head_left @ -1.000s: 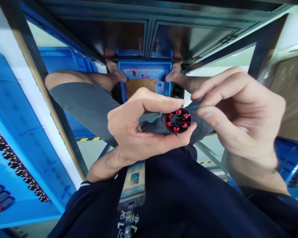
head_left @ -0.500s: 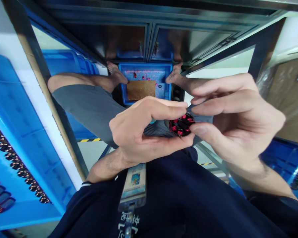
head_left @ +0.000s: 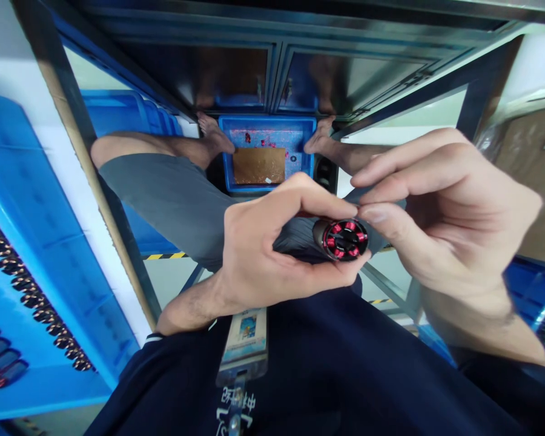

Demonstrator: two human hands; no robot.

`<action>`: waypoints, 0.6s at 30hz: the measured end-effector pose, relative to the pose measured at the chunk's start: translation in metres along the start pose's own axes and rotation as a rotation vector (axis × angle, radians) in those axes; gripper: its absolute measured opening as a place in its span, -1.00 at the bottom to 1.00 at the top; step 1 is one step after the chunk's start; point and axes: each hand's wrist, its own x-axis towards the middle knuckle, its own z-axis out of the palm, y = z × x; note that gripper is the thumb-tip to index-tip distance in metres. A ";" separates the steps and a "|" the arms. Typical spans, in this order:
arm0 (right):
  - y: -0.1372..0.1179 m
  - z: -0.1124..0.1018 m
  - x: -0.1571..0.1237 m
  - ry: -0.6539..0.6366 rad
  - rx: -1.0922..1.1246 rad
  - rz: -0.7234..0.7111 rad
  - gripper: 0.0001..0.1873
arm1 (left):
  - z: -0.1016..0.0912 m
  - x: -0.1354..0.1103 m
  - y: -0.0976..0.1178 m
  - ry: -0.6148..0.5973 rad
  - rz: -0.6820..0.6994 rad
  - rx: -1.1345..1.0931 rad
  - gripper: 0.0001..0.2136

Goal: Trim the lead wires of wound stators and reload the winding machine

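Note:
A round black motor stator [head_left: 346, 240] with several red wire windings around its open end is held in front of my lap. My left hand [head_left: 266, 251] grips it by its sides, thumb and index finger above, the other fingers below. The wound face is turned toward my right and is in full view. Just beyond the upper right rim, my right hand [head_left: 458, 212] is closed in a pinch, thumb against index finger. Whatever lies between those fingertips is too small to make out.
A blue tray [head_left: 222, 136] with red scraps and a cardboard piece [head_left: 258, 165] lies between my feet. At left stands a blue bin [head_left: 95, 290] with rows of copper-wound parts [head_left: 40, 310]. A dark cabinet [head_left: 227, 72] is ahead; a cardboard box [head_left: 527, 175] stands at right.
The stator has turned so its wound face shows more fully. My right hand has drawn slightly right, its thumb leaving the stator's face and closing against the index finger.

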 end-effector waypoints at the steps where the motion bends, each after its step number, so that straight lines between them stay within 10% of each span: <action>1: 0.000 0.001 0.001 -0.002 0.013 -0.004 -0.67 | -0.002 0.002 0.001 -0.061 0.016 0.017 -0.61; 9: -0.001 0.022 -0.008 0.128 0.309 0.163 -0.77 | -0.006 0.020 0.003 -0.188 0.236 0.001 -0.44; 13: 0.004 0.020 -0.021 -0.068 0.625 0.360 -0.41 | -0.011 0.012 -0.008 -0.243 0.347 0.004 -0.43; 18: -0.003 0.031 -0.027 0.037 0.651 0.412 -0.75 | -0.013 -0.019 -0.007 -0.190 0.262 0.128 -0.49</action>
